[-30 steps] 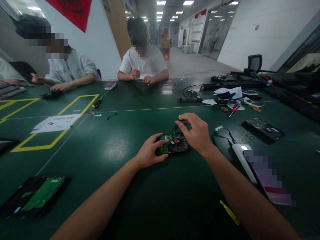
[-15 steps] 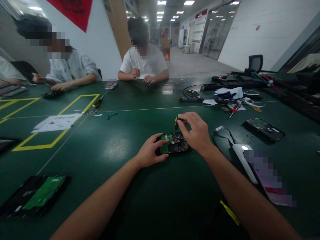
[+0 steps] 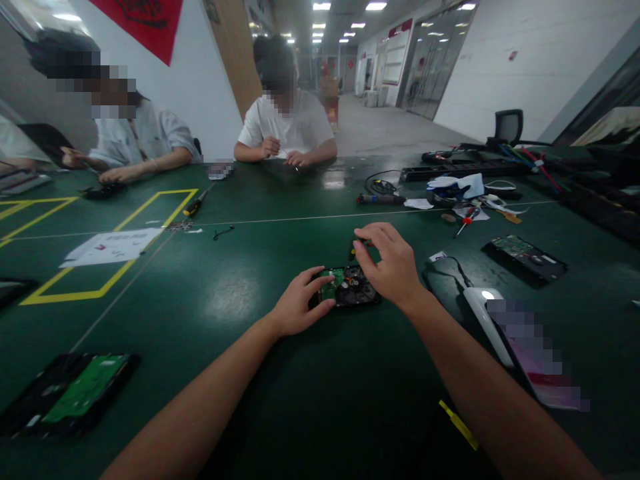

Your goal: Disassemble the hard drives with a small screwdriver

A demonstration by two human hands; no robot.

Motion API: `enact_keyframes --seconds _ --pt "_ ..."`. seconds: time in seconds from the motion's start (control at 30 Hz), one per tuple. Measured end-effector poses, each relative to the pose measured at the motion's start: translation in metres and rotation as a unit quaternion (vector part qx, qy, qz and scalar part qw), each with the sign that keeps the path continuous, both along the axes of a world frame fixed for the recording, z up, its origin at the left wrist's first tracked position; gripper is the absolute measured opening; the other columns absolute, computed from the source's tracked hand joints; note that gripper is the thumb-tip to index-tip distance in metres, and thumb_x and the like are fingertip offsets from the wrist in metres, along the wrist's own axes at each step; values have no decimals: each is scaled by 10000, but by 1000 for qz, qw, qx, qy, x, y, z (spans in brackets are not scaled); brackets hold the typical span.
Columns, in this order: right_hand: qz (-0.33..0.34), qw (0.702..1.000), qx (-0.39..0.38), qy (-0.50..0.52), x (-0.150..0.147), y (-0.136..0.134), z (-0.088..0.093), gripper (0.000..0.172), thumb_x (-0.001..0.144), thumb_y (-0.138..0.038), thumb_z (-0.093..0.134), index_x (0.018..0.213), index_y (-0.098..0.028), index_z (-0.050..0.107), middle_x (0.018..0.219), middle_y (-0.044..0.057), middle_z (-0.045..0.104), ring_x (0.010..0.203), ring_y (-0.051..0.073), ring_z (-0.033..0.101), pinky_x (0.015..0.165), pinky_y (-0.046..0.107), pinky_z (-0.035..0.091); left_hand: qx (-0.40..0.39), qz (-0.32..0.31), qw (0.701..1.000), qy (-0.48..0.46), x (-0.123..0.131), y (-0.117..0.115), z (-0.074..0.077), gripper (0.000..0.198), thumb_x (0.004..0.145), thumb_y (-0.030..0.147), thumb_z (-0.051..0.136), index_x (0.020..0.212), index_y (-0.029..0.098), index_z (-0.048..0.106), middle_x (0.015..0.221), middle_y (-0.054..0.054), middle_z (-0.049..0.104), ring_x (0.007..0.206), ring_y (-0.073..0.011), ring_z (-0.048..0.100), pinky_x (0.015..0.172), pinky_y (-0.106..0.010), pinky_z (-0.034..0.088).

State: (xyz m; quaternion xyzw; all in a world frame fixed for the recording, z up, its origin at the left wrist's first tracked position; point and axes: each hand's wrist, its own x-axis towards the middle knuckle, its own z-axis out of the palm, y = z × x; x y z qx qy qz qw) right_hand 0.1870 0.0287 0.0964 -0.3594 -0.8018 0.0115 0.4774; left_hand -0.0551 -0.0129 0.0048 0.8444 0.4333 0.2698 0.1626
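Op: Where's the drive?

Eng: The hard drive (image 3: 357, 291) is flat on the green table (image 3: 260, 267) right in front of you, green board (image 3: 328, 291) facing up.

Op: Hands?

Eng: Your left hand (image 3: 299, 305) braces its left end, fingers over the board, thumb at the near edge. Your right hand (image 3: 391, 265) pinches a small screwdriver (image 3: 353, 253) upright above the far side. Can't tell if the tip is seated; too small.

Op: What changed?

Eng: Half a second ago more yellow showed on the handle; now your fingers cover most of it. Your left thumb has shifted up slightly. Drive hasn't moved. Reads as a twist or regrip, so your brace seems to be working.

Op: Around it?

Eng: Second drive (image 3: 525, 259) to your right, white device (image 3: 487, 323) nearer you, third drive (image 3: 70, 393) lower left.
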Motion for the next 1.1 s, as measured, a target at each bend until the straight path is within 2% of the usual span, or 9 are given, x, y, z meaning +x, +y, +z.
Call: enact_keyframes --seconds 0.1,0.17,0.27,0.43,0.53,0.67,0.87,1.0,1.1 --pt "12 1000 -10 13 0 1 -2 144 967 -222 579 1104 -223 623 1183 108 682 1077 251 665 904 421 569 -9 13 1000 -25 2 2 -2 450 1021 366 477 1455 249 509 1510 -134 479 1401 -288 469 1165 -524 413" --pt "11 1000 -18 12 1 2 -2 125 966 -249 598 1085 -223 627 1137 95 700 1013 242 682 878 414 574 -10 16 999 -37 2 3 -3 430 1028 328 455 1445 243 512 1500 -129 490 1401 -279 470 1176 -520 405" --pt "13 1000 -15 -8 2 1 0 129 973 -268 602 1085 -229 650 1057 75 706 995 239 678 892 418 563 -10 18 999 -45 3 4 -5 430 1018 302 466 1441 237 509 1491 -131 495 1400 -280 469 1178 -524 404" --pt "12 1000 -10 -10 0 0 -1 202 982 -233 560 1165 -229 644 1129 93 686 1059 250 664 920 438 564 -13 24 999 -46 2 4 -6 424 999 275 490 1418 222 526 1479 -139 498 1394 -275 474 1176 -508 411" --pt "14 1000 -18 21 0 3 -3 141 966 -259 599 1100 -229 633 1188 103 690 1070 254 675 896 433 584 -12 24 998 -49 3 4 -5 423 993 271 496 1412 222 529 1469 -137 508 1381 -277 487 1173 -509 416" --pt "0 999 -26 37 1 2 -3 110 945 -309 658 1032 -245 638 1078 73 720 962 236 698 852 412 592 -12 20 998 -52 3 4 -3 424 987 264 500 1407 218 531 1462 -139 513 1378 -282 491 1172 -512 417" --pt "4 1000 -9 21 -1 -1 2 89 986 -254 576 1027 -250 655 1035 63 729 1012 232 690 903 426 569 -9 20 998 -56 4 4 -2 428 979 253 498 1405 217 515 1446 -138 527 1368 -277 501 1169 -516 420" --pt "-19 998 -16 51 0 1 -2 53 973 -263 592 996 -244 635 1105 77 726 992 235 701 879 437 582 -9 24 998 -56 3 4 -1 447 972 253 508 1418 219 490 1424 -140 544 1357 -280 511 1171 -537 413" --pt "-23 998 -22 55 1 3 -3 45 975 -275 595 960 -247 627 1057 69 725 974 232 699 868 431 584 -10 24 998 -55 3 4 -1 445 973 248 507 1416 212 488 1423 -142 545 1355 -274 514 1172 -523 415"
